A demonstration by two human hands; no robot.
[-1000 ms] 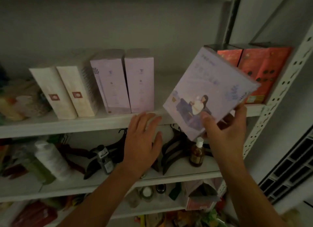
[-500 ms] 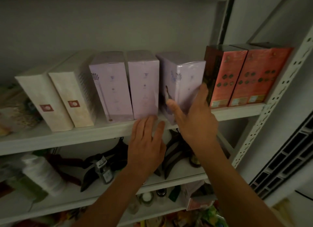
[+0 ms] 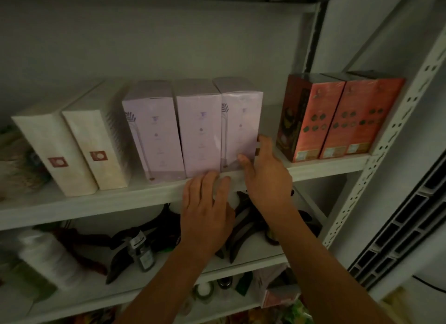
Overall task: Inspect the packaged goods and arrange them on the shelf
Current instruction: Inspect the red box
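Three lilac boxes stand upright side by side on the white shelf (image 3: 108, 198). The rightmost lilac box (image 3: 239, 128) stands flush against the middle lilac box (image 3: 200, 135). My right hand (image 3: 265, 176) grips its lower right corner, thumb on the front face and fingers round its right side. My left hand (image 3: 205, 207) rests flat with straight fingers on the shelf's front edge, just below the middle box. Two cream boxes (image 3: 79, 145) stand at the left and three orange boxes (image 3: 337, 120) at the right.
A gap of bare shelf lies between the lilac and orange boxes. A perforated white upright (image 3: 391, 140) bounds the shelf on the right. The lower shelf holds black hangers (image 3: 149, 236), a small dark bottle (image 3: 142, 253) and a white bottle (image 3: 48, 258).
My right hand carried the lilac box up from a tilted hold, stood it on the shelf and slid it against the other two. My left hand stayed at the shelf edge.
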